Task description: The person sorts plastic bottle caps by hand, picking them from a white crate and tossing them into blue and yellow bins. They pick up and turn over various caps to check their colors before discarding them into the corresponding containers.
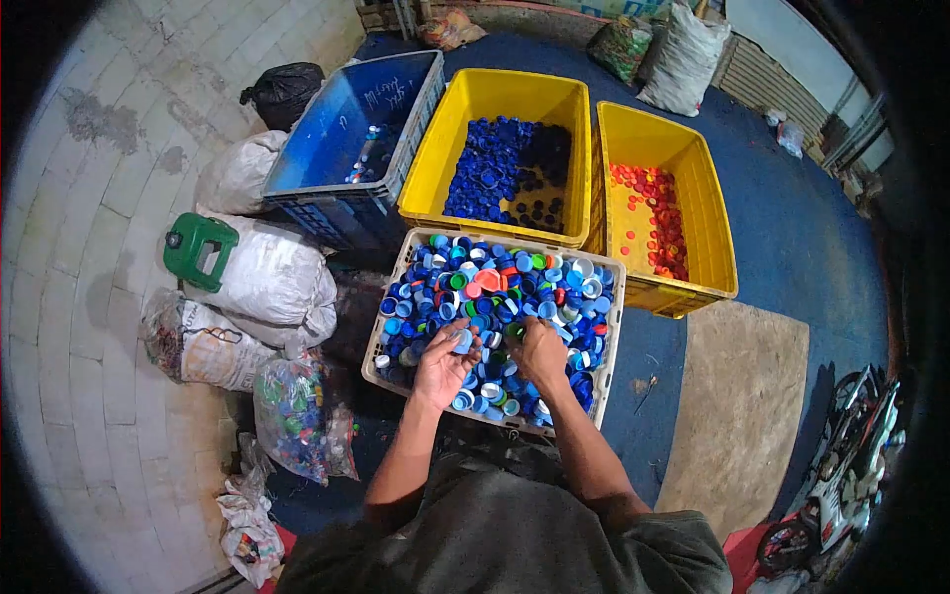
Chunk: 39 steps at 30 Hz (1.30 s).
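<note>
A pale shallow tray [616,317] in front of me is heaped with plastic bottle caps [426,277], mostly blue, with some white, green and red ones. My left hand [442,368] is turned palm up over the tray's near left part, its fingers curled round a light blue bottle cap [463,342]. Beside it, my right hand [540,353] points down into the heap with its fingers drawn together. A dark green cap [514,331] lies at those fingertips; whether they grip it or something else is hidden.
Behind the tray stand a blue bin [341,114] with a few caps, a yellow bin [515,94] with dark blue caps and another yellow bin [658,147] with red caps. Sacks [277,267], a green jerrycan [198,252] and a bag of caps [292,411] line the left; a motorcycle [831,495] is at right.
</note>
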Available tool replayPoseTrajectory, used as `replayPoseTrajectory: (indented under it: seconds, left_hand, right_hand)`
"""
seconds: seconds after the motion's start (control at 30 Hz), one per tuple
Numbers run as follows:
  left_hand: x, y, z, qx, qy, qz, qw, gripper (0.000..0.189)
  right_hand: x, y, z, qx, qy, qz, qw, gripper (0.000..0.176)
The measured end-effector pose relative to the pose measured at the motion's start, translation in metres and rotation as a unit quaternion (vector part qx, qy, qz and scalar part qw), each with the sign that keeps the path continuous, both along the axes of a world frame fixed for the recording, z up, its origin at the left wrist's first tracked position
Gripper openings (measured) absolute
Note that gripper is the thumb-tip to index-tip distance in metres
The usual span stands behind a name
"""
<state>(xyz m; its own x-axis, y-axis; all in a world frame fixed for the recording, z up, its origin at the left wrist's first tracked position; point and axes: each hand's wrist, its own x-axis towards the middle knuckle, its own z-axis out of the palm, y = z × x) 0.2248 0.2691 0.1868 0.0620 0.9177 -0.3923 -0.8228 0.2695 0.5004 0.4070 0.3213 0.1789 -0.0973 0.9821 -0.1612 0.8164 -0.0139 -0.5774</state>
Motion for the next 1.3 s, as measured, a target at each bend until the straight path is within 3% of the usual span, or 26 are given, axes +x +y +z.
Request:
replayPoseTrajectory:
  seconds: [0.37, 0.5, 0.7, 0.77, 1.1, 1.2, 1.3]
  left_hand:
    - [0.022, -0.014, -0.001, -0.031, -0.02, 0.051, 0.998, 0.04]
    - [0.026, -0.023, -0.005, -0.034, -0.022, 0.086, 0.995, 0.038]
    - [0.026, -0.038, -0.015, -0.057, -0.025, 0.178, 0.982, 0.034]
    - [0.029, -0.041, -0.014, -0.057, -0.02, 0.181, 0.982, 0.034]
    - [0.029, -0.046, -0.013, -0.029, -0.031, 0.192, 0.981, 0.032]
    - [0.026, -0.046, -0.016, -0.023, -0.043, 0.195, 0.98, 0.032]
    - [0.024, -0.044, -0.011, -0.029, -0.043, 0.2, 0.978, 0.033]
  right_hand:
    - [0.015, 0.013, -0.024, -0.079, 0.086, 0.016, 0.993, 0.037]
    - [0.012, 0.008, -0.012, -0.014, 0.118, 0.016, 0.993, 0.033]
    - [-0.004, 0.013, 0.013, 0.046, 0.072, 0.079, 0.993, 0.032]
    - [-0.014, 0.019, 0.013, 0.03, 0.04, 0.103, 0.993, 0.039]
    - [-0.03, 0.031, -0.009, 0.044, -0.012, 0.181, 0.982, 0.034]
    - [-0.025, 0.028, 0.001, 0.063, 0.016, 0.176, 0.982, 0.035]
    - [-0.018, 0.03, -0.016, 0.096, 0.148, 0.142, 0.974, 0.038]
